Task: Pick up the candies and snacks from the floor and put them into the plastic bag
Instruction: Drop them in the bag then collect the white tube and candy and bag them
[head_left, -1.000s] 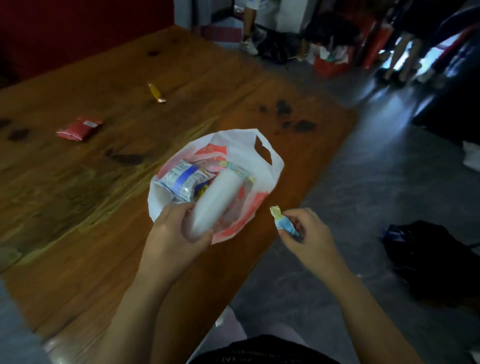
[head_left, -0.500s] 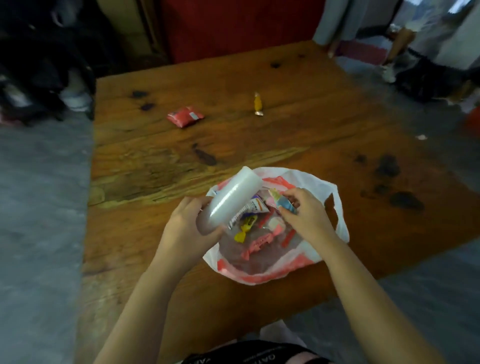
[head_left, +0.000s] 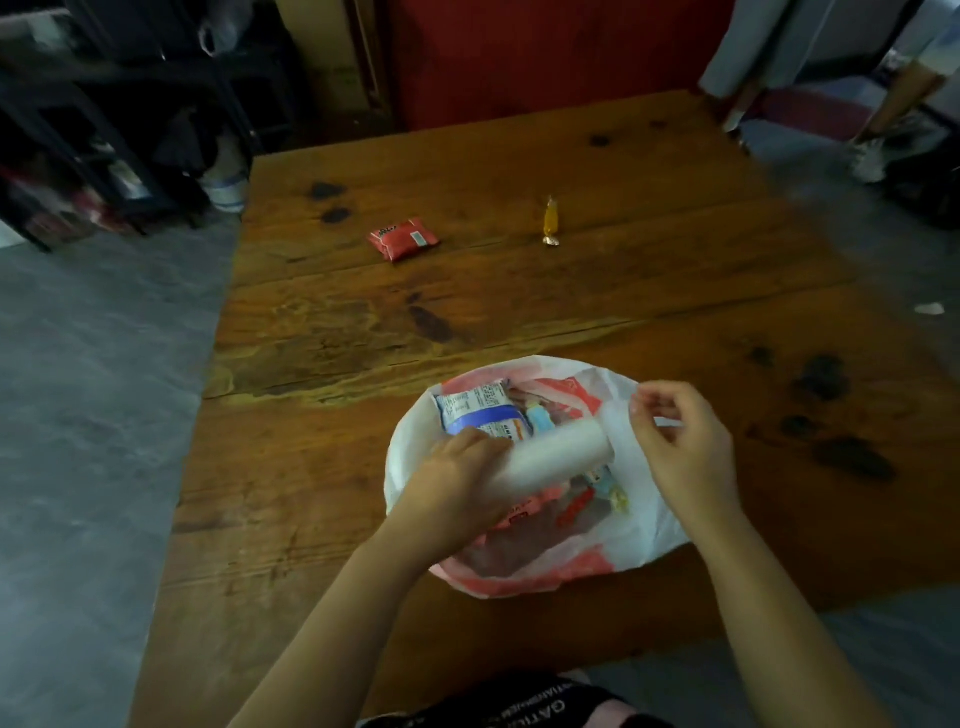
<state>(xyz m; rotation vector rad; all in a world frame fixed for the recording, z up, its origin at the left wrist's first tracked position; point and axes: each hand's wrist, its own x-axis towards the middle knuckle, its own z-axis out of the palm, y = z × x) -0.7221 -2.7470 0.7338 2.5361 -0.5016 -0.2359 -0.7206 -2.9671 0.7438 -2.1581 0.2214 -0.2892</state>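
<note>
A white and red plastic bag (head_left: 644, 525) lies open on the wooden board (head_left: 322, 467) in front of me. Inside are a blue and white snack pack (head_left: 480, 410) and several small wrapped candies (head_left: 602, 488). My left hand (head_left: 452, 493) grips a white roll (head_left: 556, 457) over the bag's mouth. At the bag's right rim my right hand (head_left: 685, 447) pinches the plastic edge, with no candy in its fingers. Farther away on the board lie a red snack packet (head_left: 404, 239) and a yellow wrapped candy (head_left: 550, 222).
Grey floor surrounds the board on the left and right. Dark racks and bags (head_left: 104, 130) stand at the far left, a red wall (head_left: 545, 52) behind. A person's legs and shoe (head_left: 872, 156) are at the far right. A white scrap (head_left: 929, 309) lies on the floor.
My right hand let the blue and yellow candy fall into the bag, then moved to the bag's right rim. My left hand lowered the white roll over the opening. The view swung left.
</note>
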